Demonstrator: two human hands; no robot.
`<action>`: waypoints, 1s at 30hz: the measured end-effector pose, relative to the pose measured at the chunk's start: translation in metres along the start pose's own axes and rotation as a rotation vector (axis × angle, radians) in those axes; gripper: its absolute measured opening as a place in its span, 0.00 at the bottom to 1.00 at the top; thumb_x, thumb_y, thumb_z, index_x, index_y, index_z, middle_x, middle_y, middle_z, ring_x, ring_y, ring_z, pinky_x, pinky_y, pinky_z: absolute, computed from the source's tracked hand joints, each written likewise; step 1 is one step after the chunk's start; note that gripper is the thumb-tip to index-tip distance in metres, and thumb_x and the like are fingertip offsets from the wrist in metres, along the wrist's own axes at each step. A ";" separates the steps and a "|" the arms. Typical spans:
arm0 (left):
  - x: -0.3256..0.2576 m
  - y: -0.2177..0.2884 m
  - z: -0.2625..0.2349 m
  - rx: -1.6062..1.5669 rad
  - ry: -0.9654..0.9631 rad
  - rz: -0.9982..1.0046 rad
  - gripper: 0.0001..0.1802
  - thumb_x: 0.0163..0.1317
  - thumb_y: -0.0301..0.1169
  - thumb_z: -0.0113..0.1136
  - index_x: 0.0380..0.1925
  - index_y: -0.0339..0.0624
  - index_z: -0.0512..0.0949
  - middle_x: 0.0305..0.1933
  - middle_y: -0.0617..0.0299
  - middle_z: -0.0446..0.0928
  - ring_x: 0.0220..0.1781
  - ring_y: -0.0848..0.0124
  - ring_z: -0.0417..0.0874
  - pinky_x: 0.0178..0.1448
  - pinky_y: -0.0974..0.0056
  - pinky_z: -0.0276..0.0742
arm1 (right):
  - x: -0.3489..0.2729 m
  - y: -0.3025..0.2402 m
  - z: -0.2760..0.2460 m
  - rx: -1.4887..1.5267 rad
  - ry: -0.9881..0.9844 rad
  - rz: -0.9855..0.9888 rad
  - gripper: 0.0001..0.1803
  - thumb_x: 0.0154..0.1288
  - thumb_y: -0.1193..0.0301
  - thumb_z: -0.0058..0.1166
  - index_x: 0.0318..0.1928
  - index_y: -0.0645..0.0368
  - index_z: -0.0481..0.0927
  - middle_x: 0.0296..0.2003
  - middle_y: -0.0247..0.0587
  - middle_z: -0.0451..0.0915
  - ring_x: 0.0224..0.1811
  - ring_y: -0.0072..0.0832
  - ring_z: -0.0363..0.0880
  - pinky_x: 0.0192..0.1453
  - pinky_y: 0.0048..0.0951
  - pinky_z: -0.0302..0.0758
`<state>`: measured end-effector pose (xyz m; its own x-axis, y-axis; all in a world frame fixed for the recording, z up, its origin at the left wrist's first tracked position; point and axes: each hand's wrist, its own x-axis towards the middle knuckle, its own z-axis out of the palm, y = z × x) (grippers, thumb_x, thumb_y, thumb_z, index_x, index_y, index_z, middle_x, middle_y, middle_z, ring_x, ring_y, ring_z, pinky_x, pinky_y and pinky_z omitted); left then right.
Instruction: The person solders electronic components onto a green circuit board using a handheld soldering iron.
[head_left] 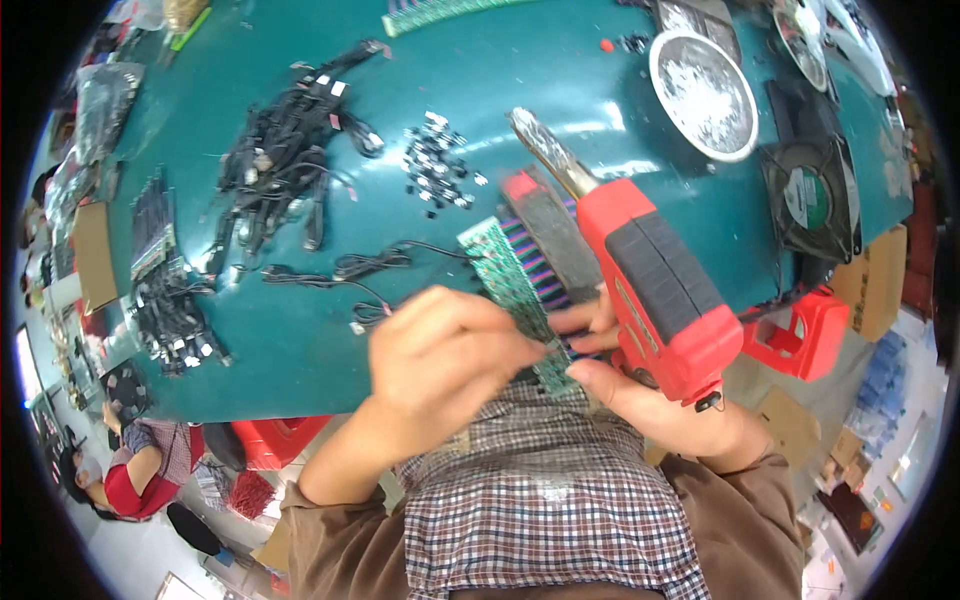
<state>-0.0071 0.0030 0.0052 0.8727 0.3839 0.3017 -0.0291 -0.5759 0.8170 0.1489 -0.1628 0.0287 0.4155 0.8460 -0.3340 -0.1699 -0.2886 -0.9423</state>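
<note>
A green circuit board (pixel 510 275) lies slanted at the table's front edge, with a row of coloured wires (pixel 537 270) along its right side. My left hand (pixel 440 350), slightly blurred, is pinched closed over the board's lower part; what its fingertips hold is too small to make out. My right hand (pixel 640 400) is closed under a red and black soldering gun (pixel 650 280), whose body hides the palm and grip. Thumb and fingertips of that hand reach the board's right edge. The gun's metal tip points away over the table. A dark grey block (pixel 560 240) lies beside the wires.
Bundled black cables (pixel 280 150) and loose small black parts (pixel 437 165) lie beyond my left hand. More cables (pixel 170 310) are at the left edge. A round metal dish (pixel 703 95) and a black fan (pixel 810 195) stand right. A person (pixel 140 470) sits at lower left.
</note>
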 end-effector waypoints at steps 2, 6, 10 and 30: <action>-0.003 0.003 0.001 0.029 0.003 0.064 0.17 0.40 0.24 0.72 0.35 0.47 0.87 0.33 0.66 0.80 0.32 0.67 0.81 0.32 0.63 0.76 | -0.002 0.009 0.004 -0.045 -0.009 -0.001 0.36 0.60 0.82 0.68 0.64 0.67 0.61 0.45 0.43 0.85 0.45 0.22 0.85 0.51 0.25 0.78; -0.012 0.005 0.006 0.059 0.009 0.100 0.15 0.44 0.29 0.67 0.36 0.49 0.85 0.37 0.68 0.80 0.33 0.68 0.79 0.32 0.64 0.77 | -0.004 0.014 0.001 -0.021 -0.043 -0.029 0.33 0.59 0.90 0.62 0.61 0.68 0.60 0.35 0.41 0.82 0.37 0.22 0.82 0.45 0.26 0.78; -0.020 0.014 0.010 0.022 0.050 0.061 0.12 0.49 0.28 0.71 0.36 0.45 0.83 0.35 0.65 0.76 0.33 0.67 0.79 0.32 0.63 0.76 | -0.014 0.020 0.003 -0.085 -0.002 -0.014 0.34 0.57 0.92 0.60 0.60 0.65 0.59 0.36 0.43 0.81 0.33 0.20 0.80 0.39 0.23 0.77; 0.009 -0.013 -0.016 0.275 -0.059 -0.147 0.07 0.51 0.26 0.74 0.30 0.44 0.84 0.32 0.62 0.80 0.35 0.62 0.81 0.38 0.61 0.77 | -0.038 0.007 -0.018 -0.195 0.208 -0.010 0.15 0.64 0.79 0.66 0.49 0.63 0.78 0.44 0.41 0.74 0.41 0.29 0.81 0.45 0.31 0.78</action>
<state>-0.0067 0.0250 0.0049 0.8847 0.4398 0.1547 0.2255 -0.6941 0.6837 0.1480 -0.2048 0.0343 0.5939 0.7452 -0.3032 0.0023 -0.3785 -0.9256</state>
